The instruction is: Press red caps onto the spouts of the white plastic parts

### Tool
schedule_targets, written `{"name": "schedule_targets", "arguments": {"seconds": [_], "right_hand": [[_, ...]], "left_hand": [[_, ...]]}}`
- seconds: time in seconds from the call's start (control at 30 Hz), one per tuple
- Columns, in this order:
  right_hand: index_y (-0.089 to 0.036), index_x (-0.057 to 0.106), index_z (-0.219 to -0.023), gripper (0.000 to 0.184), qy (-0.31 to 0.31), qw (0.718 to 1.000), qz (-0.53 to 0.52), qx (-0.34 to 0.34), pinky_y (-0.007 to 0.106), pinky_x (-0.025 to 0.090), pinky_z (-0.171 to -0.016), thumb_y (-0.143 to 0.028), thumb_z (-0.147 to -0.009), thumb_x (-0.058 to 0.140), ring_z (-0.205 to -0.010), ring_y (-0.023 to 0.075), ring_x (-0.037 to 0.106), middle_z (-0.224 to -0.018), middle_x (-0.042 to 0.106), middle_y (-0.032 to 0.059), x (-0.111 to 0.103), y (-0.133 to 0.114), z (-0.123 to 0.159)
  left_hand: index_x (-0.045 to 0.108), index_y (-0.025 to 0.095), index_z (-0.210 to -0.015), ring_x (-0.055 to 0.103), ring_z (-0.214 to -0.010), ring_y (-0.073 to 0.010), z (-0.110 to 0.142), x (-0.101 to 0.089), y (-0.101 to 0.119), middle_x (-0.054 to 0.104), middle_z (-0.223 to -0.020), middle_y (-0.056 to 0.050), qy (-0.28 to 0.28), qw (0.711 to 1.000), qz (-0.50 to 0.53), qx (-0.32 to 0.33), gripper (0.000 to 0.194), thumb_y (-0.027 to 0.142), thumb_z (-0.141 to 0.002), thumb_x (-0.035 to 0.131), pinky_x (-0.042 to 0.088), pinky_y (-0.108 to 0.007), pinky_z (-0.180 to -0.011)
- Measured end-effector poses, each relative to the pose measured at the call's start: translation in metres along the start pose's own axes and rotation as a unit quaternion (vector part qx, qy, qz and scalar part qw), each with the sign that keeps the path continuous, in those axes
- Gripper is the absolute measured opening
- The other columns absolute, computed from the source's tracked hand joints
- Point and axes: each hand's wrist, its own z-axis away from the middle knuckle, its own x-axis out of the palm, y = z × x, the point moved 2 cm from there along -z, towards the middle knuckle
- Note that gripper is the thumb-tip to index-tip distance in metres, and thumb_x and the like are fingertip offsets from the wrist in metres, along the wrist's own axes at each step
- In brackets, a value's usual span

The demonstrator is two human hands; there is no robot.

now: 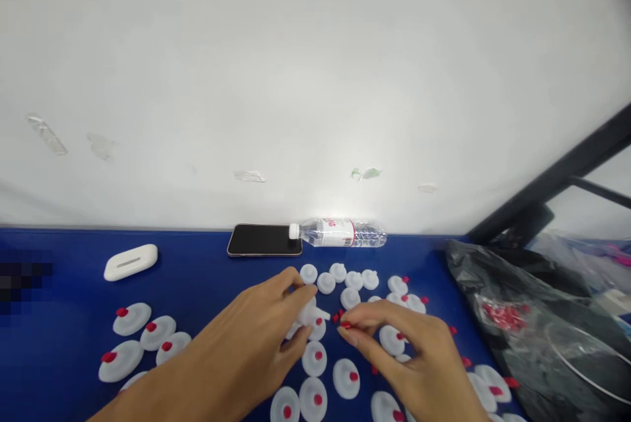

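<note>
My left hand (pixel 276 330) pinches a white nozzle cap (pixel 319 314) between thumb and forefinger, its narrow spout pointing right. Close by on the right, my right hand (pixel 401 343) grips a small red tip cap (pixel 346 325) at its fingertips. The spout and the red cap are near each other but apart. A few loose red tip caps (pixel 338 315) lie between the hands. Around them sit several white nozzle caps with red tips (pixel 314 359), and farther back several plain white ones (pixel 326 282).
A black phone (pixel 261 240) and a clear plastic bottle (pixel 340 233) lie along the wall on the blue table (pixel 192 277). At left are a white case (pixel 131 263) and red-tipped caps (pixel 132 319). A black plastic bag (pixel 557 336) with a packet of red caps (pixel 505 314) lies right.
</note>
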Motion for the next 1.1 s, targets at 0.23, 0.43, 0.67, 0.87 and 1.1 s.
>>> {"name": "schedule_targets", "arguments": {"seconds": [0.23,0.43,0.67,0.87,1.1], "right_hand": [[-0.028,0.074,-0.094,0.006,0.004,0.999,-0.023,-0.025,0.017,0.057,-0.069,-0.023,-0.090,0.075,-0.072,0.0116,0.073,-0.084,0.077,-0.0049,0.005,-0.007,0.002],[-0.027,0.076,-0.085,0.003,-0.013,0.994,-0.103,0.023,0.020,0.058,-0.065,-0.026,-0.086,0.078,-0.069,0.0138,0.073,-0.080,0.078,-0.0031,0.011,-0.004,0.003],[-0.028,0.078,-0.089,0.003,0.043,0.995,-0.085,0.021,0.019,0.057,-0.063,-0.026,-0.088,0.076,-0.066,0.0129,0.071,-0.078,0.077,-0.0031,0.008,-0.003,0.005],[-0.027,0.077,-0.092,0.005,0.071,0.995,-0.059,0.023,0.020,0.058,-0.064,-0.025,-0.088,0.075,-0.065,0.0132,0.071,-0.080,0.078,-0.0029,0.006,-0.002,0.006],[-0.028,0.079,-0.087,0.003,0.025,0.996,-0.073,0.046,0.019,0.057,-0.062,-0.030,-0.086,0.078,-0.064,0.0138,0.073,-0.075,0.078,-0.0030,0.005,-0.002,0.004]], "left_hand": [[0.061,0.020,-0.115,0.070,-0.080,-0.0205,0.003,0.004,0.014,0.062,-0.110,-0.007,-0.007,1.000,0.005,0.006,0.024,0.013,-0.093,0.055,0.061,-0.035,-0.076],[0.062,0.026,-0.122,0.072,-0.081,-0.0175,0.004,0.009,0.010,0.068,-0.114,-0.005,0.012,0.998,0.056,0.005,0.027,0.017,-0.096,0.060,0.061,-0.028,-0.077],[0.060,0.027,-0.127,0.074,-0.096,-0.0221,0.006,0.010,0.005,0.073,-0.118,-0.004,0.063,0.997,0.046,0.017,0.030,0.026,-0.098,0.062,0.062,-0.028,-0.077],[0.060,0.023,-0.129,0.075,-0.091,-0.0207,0.005,0.008,0.010,0.073,-0.118,-0.008,0.072,0.997,0.020,0.035,0.030,0.023,-0.100,0.054,0.064,-0.028,-0.077],[0.056,0.021,-0.134,0.076,-0.086,-0.0192,0.008,0.007,0.015,0.073,-0.116,-0.007,0.092,0.992,-0.013,0.084,0.034,0.022,-0.106,0.037,0.065,-0.027,-0.071]]}}
